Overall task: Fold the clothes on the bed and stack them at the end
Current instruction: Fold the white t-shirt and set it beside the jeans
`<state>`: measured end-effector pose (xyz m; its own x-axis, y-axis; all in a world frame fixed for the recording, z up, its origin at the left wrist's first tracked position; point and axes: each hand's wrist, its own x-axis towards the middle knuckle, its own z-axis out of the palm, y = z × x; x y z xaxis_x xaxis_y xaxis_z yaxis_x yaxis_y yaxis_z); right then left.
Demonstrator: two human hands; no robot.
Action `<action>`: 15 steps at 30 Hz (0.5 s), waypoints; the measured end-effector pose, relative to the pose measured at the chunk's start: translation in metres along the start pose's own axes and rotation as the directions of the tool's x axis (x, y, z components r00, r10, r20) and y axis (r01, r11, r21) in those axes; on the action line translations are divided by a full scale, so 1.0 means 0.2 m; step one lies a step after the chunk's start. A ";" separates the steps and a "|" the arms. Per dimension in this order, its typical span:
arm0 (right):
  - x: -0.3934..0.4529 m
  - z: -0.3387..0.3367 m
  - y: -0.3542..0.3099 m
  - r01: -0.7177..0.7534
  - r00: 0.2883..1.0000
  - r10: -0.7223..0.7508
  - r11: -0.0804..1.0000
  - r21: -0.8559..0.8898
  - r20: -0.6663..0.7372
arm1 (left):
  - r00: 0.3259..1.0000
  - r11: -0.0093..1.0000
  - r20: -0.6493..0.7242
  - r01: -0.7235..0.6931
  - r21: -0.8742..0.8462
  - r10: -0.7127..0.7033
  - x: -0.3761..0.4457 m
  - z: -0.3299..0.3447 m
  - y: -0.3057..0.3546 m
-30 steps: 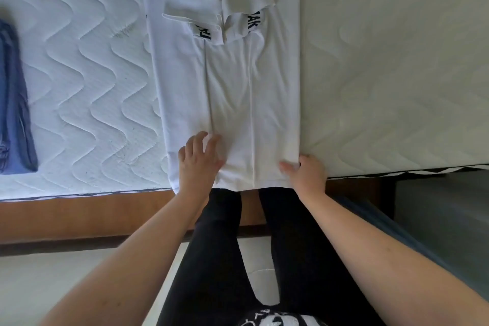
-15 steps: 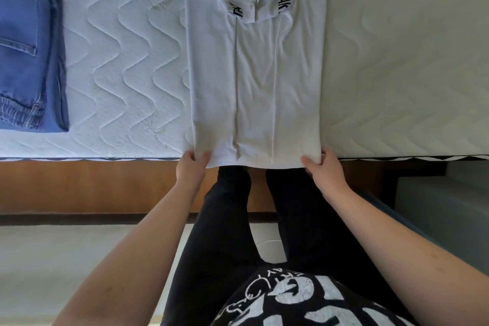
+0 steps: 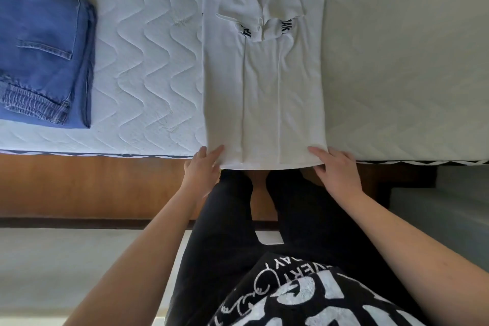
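Nearest to me is my own black top [image 3: 304, 296] with its cracked white print, and below it my black-trousered legs [image 3: 232, 219] standing against the bed's smooth wooden side board [image 3: 92, 185], warm orange-brown with a darker strip along its base. My bare forearms reach forward to the mattress edge. My left hand [image 3: 199, 171] pinches the near left corner of the white T-shirt [image 3: 264, 103], thumb on top of the cloth and the other fingers tucked under the hem; my right hand [image 3: 334, 169] takes the near right corner the same way, with its thumb lying flat along the fabric — so each hand holds a corner of the hem, which hangs slightly over the edge. The shirt is soft, matte cotton, folded lengthwise into a long narrow rectangle running away from me, with two straight creases down its length. Farther up, its sleeves are folded in across the middle, showing black bands with white letters. It lies on the quilted mattress [image 3: 148, 61], white with stitched wavy lines, cooler-toned on the left and creamier on the right. Well off to the left, apart from the shirt, sit folded blue jeans [image 3: 45, 61] — thick denim, a back pocket and a puckered hem showing.
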<state>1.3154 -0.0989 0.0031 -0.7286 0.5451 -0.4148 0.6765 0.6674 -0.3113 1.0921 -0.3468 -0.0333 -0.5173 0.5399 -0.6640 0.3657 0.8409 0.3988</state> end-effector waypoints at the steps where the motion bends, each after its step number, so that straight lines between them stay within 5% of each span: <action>1: 0.00 -0.02 -0.01 0.021 0.998 -0.025 0.999 -0.047 -0.066 | 1.000 0.996 -0.006 -0.021 0.091 0.022 -0.01 -0.03 0.01; 5: -0.02 -0.13 -0.05 0.060 0.962 -0.103 0.984 -0.169 -0.255 | 0.983 0.976 -0.177 -0.018 0.216 0.058 -0.06 -0.11 0.09; 10: -0.05 -0.27 -0.09 0.089 0.947 -0.145 0.976 -0.201 -0.288 | 0.906 0.897 -0.350 -0.066 0.436 0.236 -0.16 -0.25 0.21; 15: -0.12 -0.40 -0.13 0.186 0.970 -0.206 0.970 -0.160 -0.125 | 0.766 0.612 -0.110 -0.408 0.677 0.633 -0.31 -0.37 0.31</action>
<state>1.3075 -0.0890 0.0903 -0.8601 0.4546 -0.2316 0.5036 0.8293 -0.2423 1.0889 -0.3254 0.0788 -0.2500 0.9501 -0.1868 0.9591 0.2695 0.0871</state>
